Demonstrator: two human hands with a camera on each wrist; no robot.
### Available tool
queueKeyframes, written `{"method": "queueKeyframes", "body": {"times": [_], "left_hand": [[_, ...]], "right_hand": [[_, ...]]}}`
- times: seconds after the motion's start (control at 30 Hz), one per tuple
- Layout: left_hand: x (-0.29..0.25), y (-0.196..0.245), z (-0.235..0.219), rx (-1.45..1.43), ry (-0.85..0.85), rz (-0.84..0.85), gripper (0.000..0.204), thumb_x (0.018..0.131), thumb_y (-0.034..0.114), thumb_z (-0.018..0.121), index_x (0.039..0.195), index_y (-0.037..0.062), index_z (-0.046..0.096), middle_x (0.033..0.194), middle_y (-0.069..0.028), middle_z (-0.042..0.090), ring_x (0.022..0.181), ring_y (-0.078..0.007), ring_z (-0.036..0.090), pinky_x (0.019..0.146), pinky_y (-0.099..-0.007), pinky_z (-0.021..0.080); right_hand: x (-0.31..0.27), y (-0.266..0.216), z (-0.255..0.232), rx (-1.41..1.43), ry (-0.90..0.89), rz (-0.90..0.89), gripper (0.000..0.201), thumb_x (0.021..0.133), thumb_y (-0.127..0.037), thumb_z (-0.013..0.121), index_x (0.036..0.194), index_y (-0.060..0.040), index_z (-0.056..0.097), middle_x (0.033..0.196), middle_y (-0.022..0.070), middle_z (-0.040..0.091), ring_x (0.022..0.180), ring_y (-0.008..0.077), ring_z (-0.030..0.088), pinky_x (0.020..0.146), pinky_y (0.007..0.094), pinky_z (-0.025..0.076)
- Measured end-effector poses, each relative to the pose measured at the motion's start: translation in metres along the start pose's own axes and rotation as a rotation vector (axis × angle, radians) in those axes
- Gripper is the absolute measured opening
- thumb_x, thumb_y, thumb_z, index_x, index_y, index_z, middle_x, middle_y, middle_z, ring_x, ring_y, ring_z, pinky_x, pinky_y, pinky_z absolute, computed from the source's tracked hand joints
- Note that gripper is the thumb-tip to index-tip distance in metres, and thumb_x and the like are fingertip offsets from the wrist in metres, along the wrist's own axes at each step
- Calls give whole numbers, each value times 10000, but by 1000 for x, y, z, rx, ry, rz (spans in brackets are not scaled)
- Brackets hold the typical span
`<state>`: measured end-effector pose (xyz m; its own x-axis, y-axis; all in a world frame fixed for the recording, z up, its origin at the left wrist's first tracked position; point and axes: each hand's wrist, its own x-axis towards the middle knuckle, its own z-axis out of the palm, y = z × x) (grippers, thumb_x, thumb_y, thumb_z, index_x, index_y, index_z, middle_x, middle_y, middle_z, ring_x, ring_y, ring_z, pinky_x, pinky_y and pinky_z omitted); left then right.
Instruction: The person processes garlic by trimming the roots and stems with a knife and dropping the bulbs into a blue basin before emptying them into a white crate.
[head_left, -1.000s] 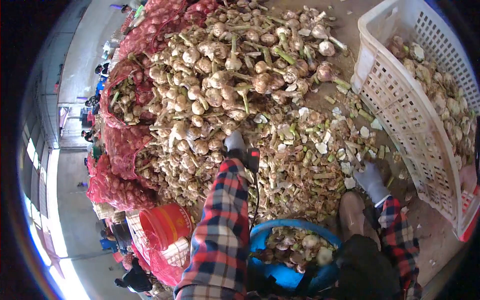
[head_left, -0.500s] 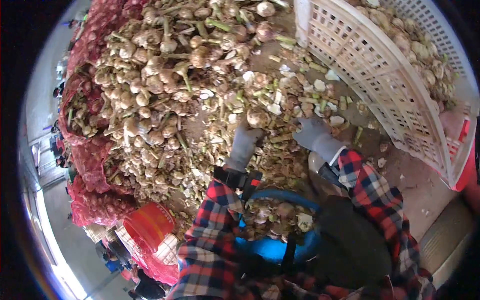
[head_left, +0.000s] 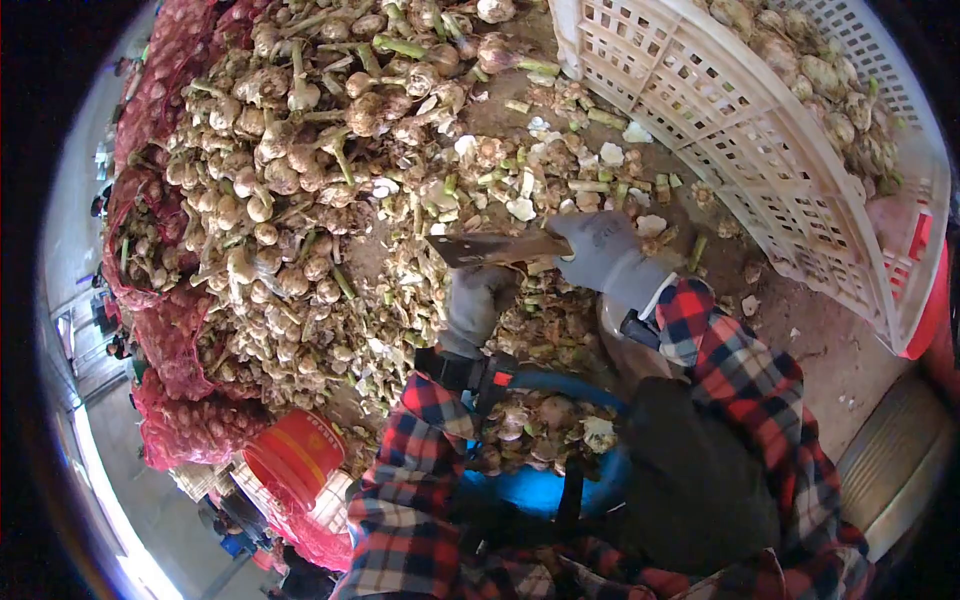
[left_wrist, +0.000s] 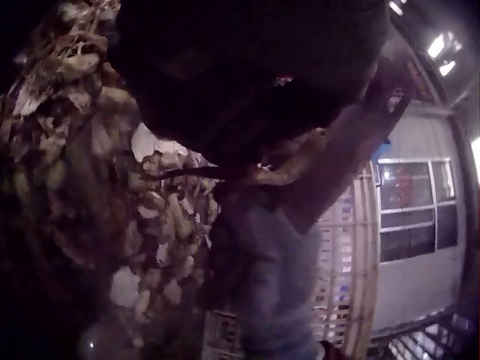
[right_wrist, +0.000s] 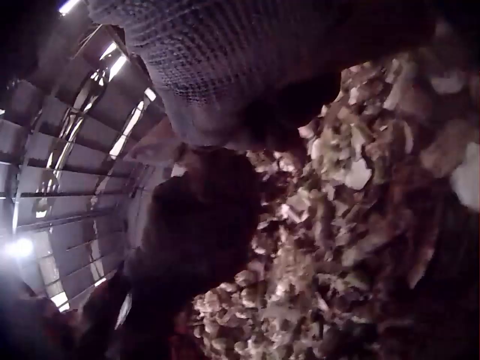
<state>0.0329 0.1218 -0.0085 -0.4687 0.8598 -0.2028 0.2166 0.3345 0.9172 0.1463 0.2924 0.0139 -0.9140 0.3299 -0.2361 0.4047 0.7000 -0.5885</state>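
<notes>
In the head view, the gloved right hand [head_left: 608, 258] grips a broad, dark metal blade [head_left: 485, 250] that points left, its handle hidden in the fist. Just below the blade the gloved left hand [head_left: 476, 308] has its fingers curled round a garlic bulb, mostly covered by hand and blade. A brownish stalk [left_wrist: 289, 171] shows beside the blade [left_wrist: 337, 169] in the left wrist view, the right hand [left_wrist: 274, 277] behind it. The right wrist view is dark, with the knit glove of the right hand [right_wrist: 217, 67] at the top.
Garlic with stems [head_left: 290, 150] is heaped at upper left, beside red net sacks [head_left: 185, 330]. Cut stems and peelings [head_left: 520, 190] litter the ground. A white crate [head_left: 700, 100] of garlic stands at right; a blue basin [head_left: 530, 490] and red bucket [head_left: 295, 450] are lower down.
The left hand came back from the heap and closed on a bulb near the peelings. The right hand moved left and brought up the blade over it. The head view shifted.
</notes>
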Motion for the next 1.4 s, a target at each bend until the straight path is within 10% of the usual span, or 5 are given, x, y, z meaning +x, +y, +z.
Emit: {"method": "queueKeyframes", "body": {"times": [0.7, 0.77, 1.03, 1.23, 1.4], "left_hand": [[7, 31, 0, 332, -104, 299, 353, 590, -38, 506, 943, -26, 511, 784, -63, 541, 536, -96, 489, 455, -204, 376], [7, 62, 3, -608, 2, -282, 434, 595, -40, 533, 1025, -12, 473, 851, -84, 546, 648, -106, 530, 525, -215, 422], [25, 66, 22, 552, 86, 264, 409, 683, 81, 577, 1057, -7, 437, 1008, -127, 498, 895, -206, 507, 742, -293, 429], [3, 48, 25, -1537, 20, -706, 308, 780, 141, 491, 1072, 45, 470, 1046, -109, 483, 1008, -229, 449, 850, -352, 370], [-1, 32, 15, 223, 93, 31, 311, 739, 103, 541, 1032, 5, 501, 954, -87, 558, 936, -202, 502, 823, -279, 387]], "right_hand": [[-4, 11, -7, -32, -24, 150, 282, 663, -245, 534, 906, -102, 548, 750, 126, 582, 706, 287, 561, 648, 384, 441], [-6, 40, 6, -76, -160, 327, 319, 663, -283, 569, 909, -82, 546, 747, 113, 591, 701, 289, 565, 649, 385, 439], [1, 21, 17, 1642, 118, 420, 318, 686, -287, 629, 848, -22, 559, 708, -10, 531, 589, 57, 453, 552, 229, 401], [10, 4, 3, 937, -113, 230, 366, 634, -346, 645, 883, -84, 586, 742, 37, 578, 700, 146, 547, 690, 262, 434], [19, 10, -7, 219, -275, 162, 424, 645, -357, 513, 989, -112, 538, 934, 147, 556, 873, 286, 534, 782, 370, 414]]}}
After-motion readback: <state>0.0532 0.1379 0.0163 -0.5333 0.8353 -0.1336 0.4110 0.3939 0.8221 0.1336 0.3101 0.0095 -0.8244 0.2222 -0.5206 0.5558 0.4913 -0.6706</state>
